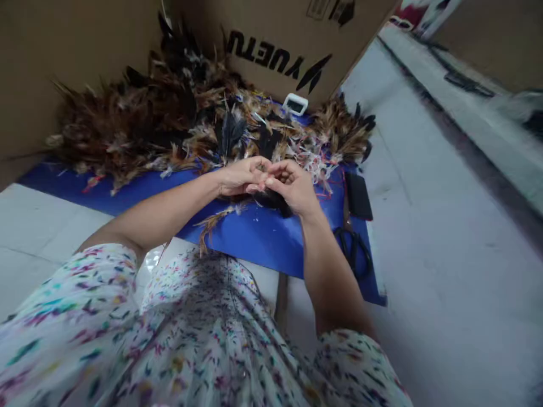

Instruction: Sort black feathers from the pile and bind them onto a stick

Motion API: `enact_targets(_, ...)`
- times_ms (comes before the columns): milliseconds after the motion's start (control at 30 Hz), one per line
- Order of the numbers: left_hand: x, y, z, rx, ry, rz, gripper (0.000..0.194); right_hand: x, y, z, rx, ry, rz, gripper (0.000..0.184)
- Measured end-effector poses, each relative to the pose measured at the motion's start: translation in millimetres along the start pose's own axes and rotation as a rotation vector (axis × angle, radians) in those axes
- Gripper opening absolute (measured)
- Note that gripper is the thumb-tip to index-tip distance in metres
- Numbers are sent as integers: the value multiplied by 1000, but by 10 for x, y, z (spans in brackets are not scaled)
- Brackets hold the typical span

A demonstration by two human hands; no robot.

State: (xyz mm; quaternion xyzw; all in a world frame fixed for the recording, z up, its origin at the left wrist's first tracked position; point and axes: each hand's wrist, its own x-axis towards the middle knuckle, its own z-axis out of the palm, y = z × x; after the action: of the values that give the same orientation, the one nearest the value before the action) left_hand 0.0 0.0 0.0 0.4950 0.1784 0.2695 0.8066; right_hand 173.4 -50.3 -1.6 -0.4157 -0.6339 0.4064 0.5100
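Close two-handed pinching, mid-step

Presses the thumb and finger tips together on both the bare left hand [240, 176] and the bare right hand [294, 186], tip meeting tip. Cannot make out the contents of the pinch: too small. Shows, just beneath the fingertips, a tuft of narrow black feathers [274, 202]; probably touches the left thumb, though not certainly. Looks, from this pose, like fine finger work at the tuft's upper end. Seems to call next for a steady pinch and a straight tuft.

Lies below the hands, at the near edge of the flat blue work surface [254, 232]: a wispy tan feather cluster [210, 225]. Spreads beyond the fingers, toward the far left corner: a deep heap of brown and black feathers [136, 124]. Scatters right of the fingertips: a patch of pale pink-and-white feathers [311, 161]. Rests by the right edge: a flat black rectangular object [358, 196]. Follows, toward the near right corner: a black looped tool [355, 246], perhaps scissors. Sits near the far edge: a small white-framed device with a dark screen [296, 104].
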Motion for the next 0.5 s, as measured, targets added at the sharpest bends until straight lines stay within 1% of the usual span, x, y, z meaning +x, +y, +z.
enact_targets(133, -5, -20, -2, -14, -33, 7, 67, -7, 11, -6, 35, -56, 34, 40)
enact_targets(300, 0, -33, -35, -36, -50, -13, 72, -32, -42, 20, 45, -89, 22, 36)
enact_targets(500, 6, -34, -53, -54, -28, -34, 66, -41, -78, 49, 19, 26, -17, 33)
